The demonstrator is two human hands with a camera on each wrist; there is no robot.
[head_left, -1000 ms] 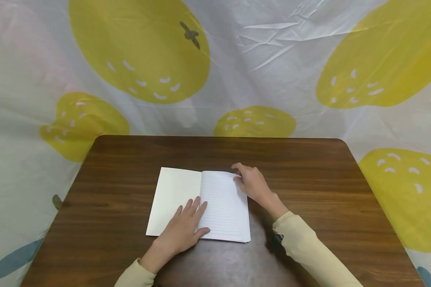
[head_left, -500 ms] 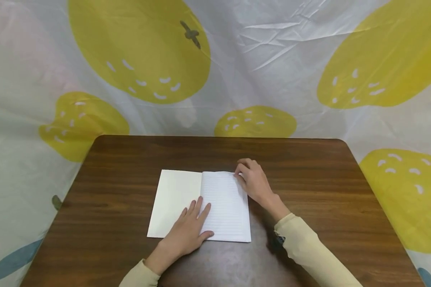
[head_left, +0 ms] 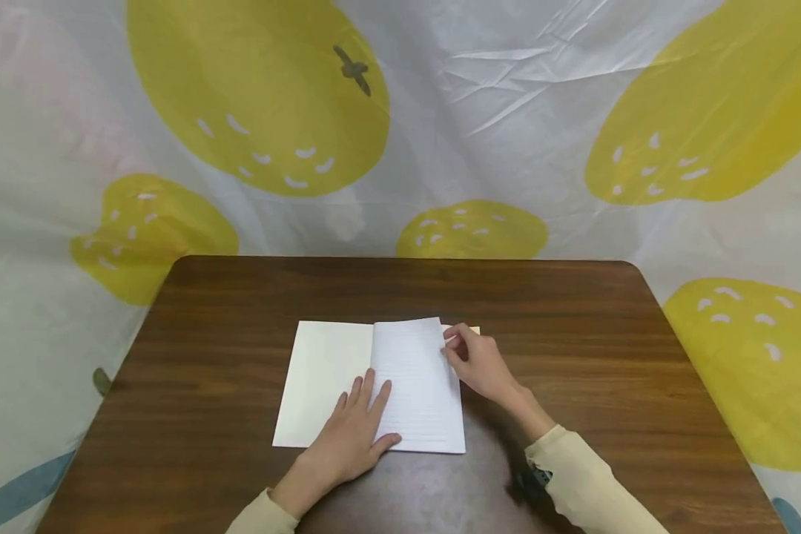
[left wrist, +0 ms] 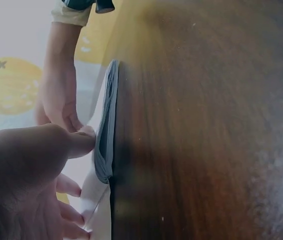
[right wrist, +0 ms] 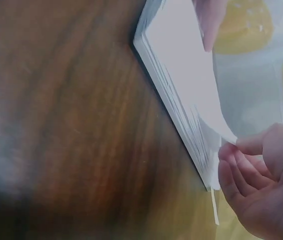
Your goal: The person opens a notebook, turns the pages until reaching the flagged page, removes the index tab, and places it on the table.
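Observation:
An open white notebook [head_left: 374, 386] with lined pages lies in the middle of the brown table [head_left: 240, 311]. My left hand [head_left: 354, 434] rests flat on the notebook's near edge by the spine, fingers straight; in the left wrist view its thumb [left wrist: 76, 145] presses the page stack [left wrist: 106, 125]. My right hand [head_left: 477, 360] pinches the far right corner of the top lined page [right wrist: 191, 75] and lifts it off the stack [right wrist: 181, 120]. A yellowish page corner [head_left: 470, 329] shows beneath the lifted sheet.
A white cloth with large yellow fruit prints [head_left: 260, 89] hangs behind and around the table. Bare dark wood surrounds the notebook on all sides. The table's far edge [head_left: 400, 259] has rounded corners.
My right hand went from resting at the page's far right corner to pinching it and raising the sheet. My left hand slid slightly right and stays pressed on the notebook.

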